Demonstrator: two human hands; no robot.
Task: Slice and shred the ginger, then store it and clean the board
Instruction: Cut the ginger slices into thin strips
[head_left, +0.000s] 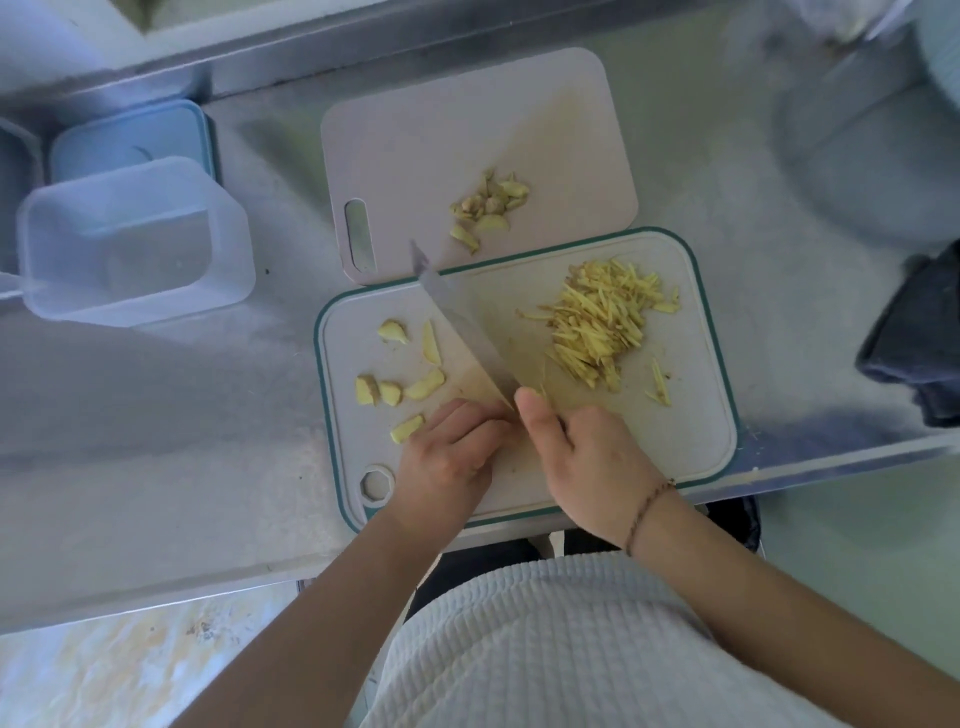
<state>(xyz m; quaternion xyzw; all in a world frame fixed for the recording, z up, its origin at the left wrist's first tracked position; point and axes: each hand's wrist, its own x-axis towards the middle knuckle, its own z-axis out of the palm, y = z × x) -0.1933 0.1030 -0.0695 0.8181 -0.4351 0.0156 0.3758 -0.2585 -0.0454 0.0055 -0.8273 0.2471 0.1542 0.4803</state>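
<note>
A teal-rimmed cutting board (675, 436) lies at the counter's front edge. On its right part sits a pile of shredded ginger (602, 322). Several ginger slices (400, 387) lie on its left part. My right hand (592, 462) grips the handle of a knife (467, 332), thumb against the blade, and the blade runs diagonally across the board. My left hand (447, 457) rests beside the blade's heel, its fingers curled down over a ginger piece that is almost wholly hidden beneath them.
A second pale board (415, 130) behind holds ginger peel scraps (488, 205). A clear plastic container (135, 244) and a blue lid (130, 140) stand at the left. A dark cloth (919, 353) lies at the right edge of the steel counter (156, 415).
</note>
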